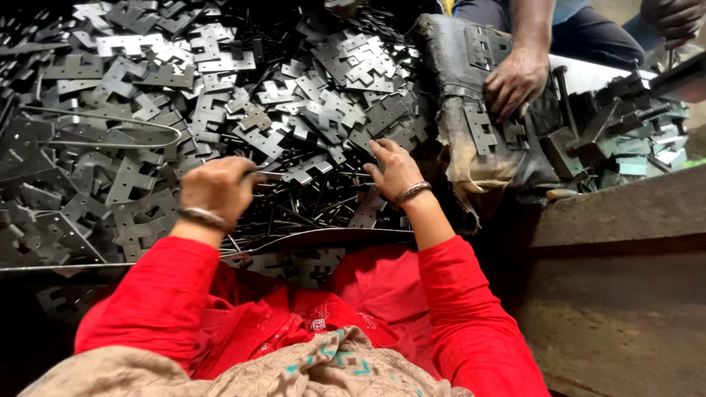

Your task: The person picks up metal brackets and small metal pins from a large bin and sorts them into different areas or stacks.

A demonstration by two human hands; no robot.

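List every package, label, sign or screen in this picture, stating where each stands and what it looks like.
None in view: only loose grey metal hinge plates heaped before both hands, thin rods among them, and a worn dark cloth at the right.

Right side: a worn wooden bench (618, 213) stood, dark and scratched.
Cover: a frayed dark cloth (460, 140) hung over its edge.
Light: dim, grey.

Your left hand (215, 188) curls knuckles-up, so you cannot see what its grip closes on. The heap of metal plates (220, 95) runs past the top and left edges. The co-worker's arm (531, 29) is cut off above.
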